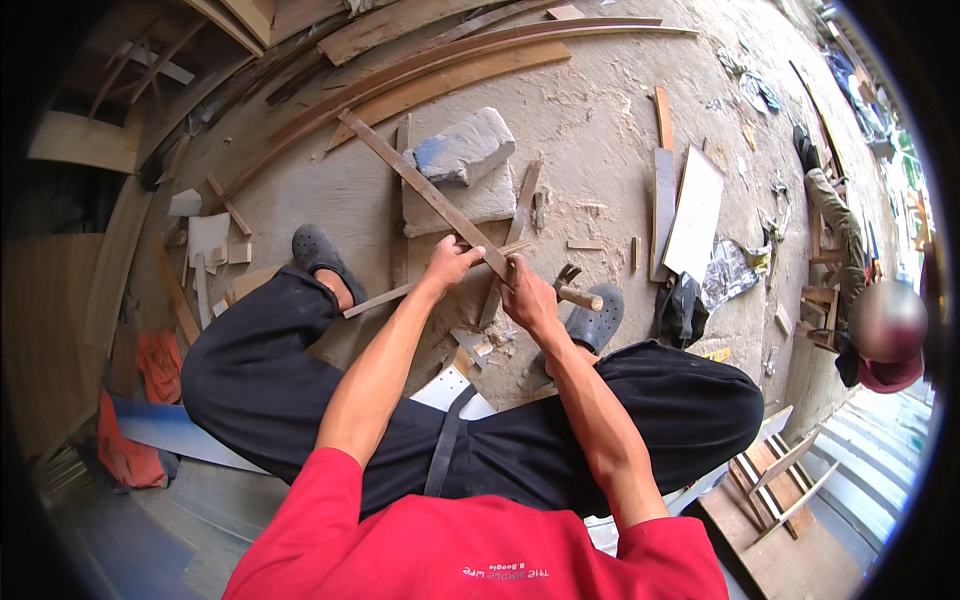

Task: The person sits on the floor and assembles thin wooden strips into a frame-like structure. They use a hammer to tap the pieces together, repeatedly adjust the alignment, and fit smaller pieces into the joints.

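A long brown wooden strip point(425, 190) slants from the far left toward me, and both my hands are at its near end. My left hand point(452, 264) is closed, gripping the strip's left side near that end. Closed around the end itself, my right hand point(528, 293) has its thumb on top. Beneath the strip are two stacked pale stone blocks point(465, 205), the upper one marked blue. A thin wooden stick point(378, 301) lies low beside my left hand, partly hidden by it. Just right of my right hand is a hammer point(581, 297) with a wooden handle.
Long boards point(450, 85) lie along the far left. A white panel point(694, 210) and a crumpled silver sheet point(727, 272) lie to the right. My grey clogs point(318, 257) flank the work. Another person point(888, 335) sits far right. Wood scraps and shavings litter the floor.
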The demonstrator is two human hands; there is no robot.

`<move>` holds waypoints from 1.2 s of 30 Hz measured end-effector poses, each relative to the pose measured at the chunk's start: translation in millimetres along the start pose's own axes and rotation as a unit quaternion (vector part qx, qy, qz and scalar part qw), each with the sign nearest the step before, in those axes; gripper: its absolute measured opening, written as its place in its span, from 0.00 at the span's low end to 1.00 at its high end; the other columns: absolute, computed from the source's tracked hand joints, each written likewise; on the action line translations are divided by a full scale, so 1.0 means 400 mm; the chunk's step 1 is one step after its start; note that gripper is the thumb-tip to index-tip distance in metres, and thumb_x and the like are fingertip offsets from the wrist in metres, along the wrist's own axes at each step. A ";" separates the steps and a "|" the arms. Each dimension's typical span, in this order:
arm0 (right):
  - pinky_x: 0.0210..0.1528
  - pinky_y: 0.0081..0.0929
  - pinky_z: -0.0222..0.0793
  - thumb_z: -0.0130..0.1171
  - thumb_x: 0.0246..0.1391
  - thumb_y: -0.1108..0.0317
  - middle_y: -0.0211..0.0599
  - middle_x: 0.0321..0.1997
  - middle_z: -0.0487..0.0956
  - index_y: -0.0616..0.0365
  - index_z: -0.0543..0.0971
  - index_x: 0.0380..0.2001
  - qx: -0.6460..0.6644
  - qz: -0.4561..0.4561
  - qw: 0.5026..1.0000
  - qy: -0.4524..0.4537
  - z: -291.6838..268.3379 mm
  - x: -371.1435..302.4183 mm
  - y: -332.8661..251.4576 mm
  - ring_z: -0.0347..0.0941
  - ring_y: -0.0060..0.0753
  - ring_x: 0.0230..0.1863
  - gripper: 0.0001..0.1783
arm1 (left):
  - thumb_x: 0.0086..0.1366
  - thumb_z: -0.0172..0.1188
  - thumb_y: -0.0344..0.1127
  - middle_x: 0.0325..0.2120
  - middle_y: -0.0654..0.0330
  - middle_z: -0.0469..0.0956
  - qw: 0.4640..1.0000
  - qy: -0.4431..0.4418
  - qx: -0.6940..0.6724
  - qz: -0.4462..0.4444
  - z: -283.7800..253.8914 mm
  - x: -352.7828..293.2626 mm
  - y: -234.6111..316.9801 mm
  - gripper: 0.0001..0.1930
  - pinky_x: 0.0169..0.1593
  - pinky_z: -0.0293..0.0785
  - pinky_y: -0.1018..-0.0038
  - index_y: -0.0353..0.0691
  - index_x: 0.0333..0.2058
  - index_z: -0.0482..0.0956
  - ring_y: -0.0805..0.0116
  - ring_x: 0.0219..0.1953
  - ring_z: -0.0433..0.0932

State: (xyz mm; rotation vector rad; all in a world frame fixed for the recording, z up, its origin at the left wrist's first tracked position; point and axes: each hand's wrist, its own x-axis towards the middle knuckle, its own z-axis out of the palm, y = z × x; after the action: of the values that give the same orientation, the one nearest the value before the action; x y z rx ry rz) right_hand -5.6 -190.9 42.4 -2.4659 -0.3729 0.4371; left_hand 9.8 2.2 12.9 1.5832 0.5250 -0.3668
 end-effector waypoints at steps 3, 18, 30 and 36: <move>0.36 0.54 0.72 0.56 0.53 0.63 0.54 0.38 0.80 0.50 0.63 0.53 -0.002 0.000 1.000 0.000 -0.002 0.001 0.003 0.77 0.62 0.36 0.24 | 0.58 0.68 0.35 0.38 0.53 0.82 1.000 0.003 0.018 -0.018 0.003 -0.002 0.013 0.20 0.42 0.73 0.73 0.31 0.43 0.72 0.70 0.38 0.78; 0.47 0.48 0.70 0.63 0.50 0.40 0.59 0.45 0.76 0.63 0.64 0.54 0.087 0.126 0.987 0.050 -0.025 0.010 -0.039 0.75 0.60 0.46 0.41 | 0.56 0.71 0.41 0.41 0.50 0.81 1.000 -0.024 -0.016 0.011 -0.005 0.015 -0.039 0.27 0.51 0.71 0.68 0.30 0.46 0.70 0.65 0.45 0.78; 0.35 0.39 0.75 0.51 0.61 0.45 0.58 0.40 0.80 0.64 0.76 0.47 0.161 0.177 0.969 -0.067 0.024 0.202 0.131 0.78 0.45 0.42 0.29 | 0.54 0.71 0.50 0.44 0.47 0.80 0.992 -0.007 0.125 0.007 -0.002 0.027 -0.058 0.32 0.54 0.65 0.64 0.30 0.47 0.70 0.62 0.47 0.78; 0.49 0.45 0.69 0.49 0.60 0.44 0.62 0.40 0.79 0.69 0.77 0.42 0.120 0.126 0.984 -0.050 0.001 0.195 0.111 0.76 0.61 0.46 0.32 | 0.53 0.72 0.48 0.46 0.42 0.78 0.991 -0.008 0.136 -0.001 -0.007 0.022 -0.034 0.35 0.50 0.72 0.68 0.27 0.49 0.68 0.62 0.47 0.77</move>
State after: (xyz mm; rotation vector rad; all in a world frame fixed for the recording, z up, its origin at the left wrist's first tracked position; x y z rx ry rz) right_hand 72.0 -197.2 -2.0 -2.2671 -0.0416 0.6719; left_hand 9.5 6.4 -2.9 1.8412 0.4777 -0.4679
